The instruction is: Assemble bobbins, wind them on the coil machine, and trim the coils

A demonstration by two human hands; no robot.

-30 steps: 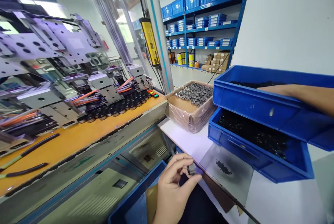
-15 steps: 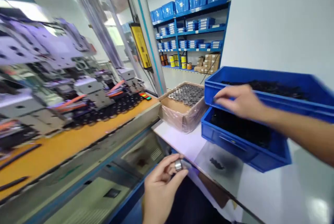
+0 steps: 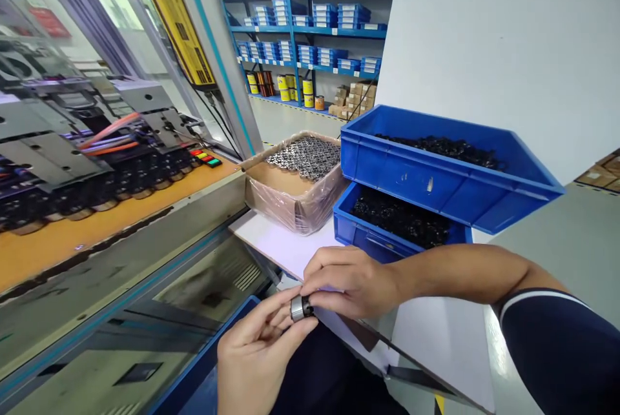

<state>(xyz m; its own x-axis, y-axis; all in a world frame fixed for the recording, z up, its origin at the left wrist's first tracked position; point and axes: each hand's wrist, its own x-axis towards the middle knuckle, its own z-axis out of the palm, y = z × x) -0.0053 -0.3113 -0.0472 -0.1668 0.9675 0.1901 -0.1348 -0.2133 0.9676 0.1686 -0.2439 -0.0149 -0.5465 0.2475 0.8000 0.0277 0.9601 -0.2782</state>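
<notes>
On the white table (image 3: 290, 250) ahead of me stand 3 containers. The upper blue bin (image 3: 436, 176) sits stacked and tilted on the lower blue bin (image 3: 368, 241); both hold heaps of small black parts (image 3: 402, 218). Just left of them, touching the lower bin, a cardboard box (image 3: 285, 199) wrapped in clear film holds closely packed rows of small silvery cylinders (image 3: 305, 157).

I hold 1 small metal cylinder (image 3: 300, 307) below the table's near edge, above a blue crate (image 3: 208, 370) down by my lap. My left hand (image 3: 256, 357) pinches it between thumb and fingertips, fingers closed on its shiny body. My right hand (image 3: 351, 283) comes in from the right, its fingertips closed on the dark end of the same piece. The cylinder's long axis lies roughly level, running left to right, with its dark end toward my right hand.

To my left stands a machine (image 3: 97, 163) with an orange deck.
</notes>
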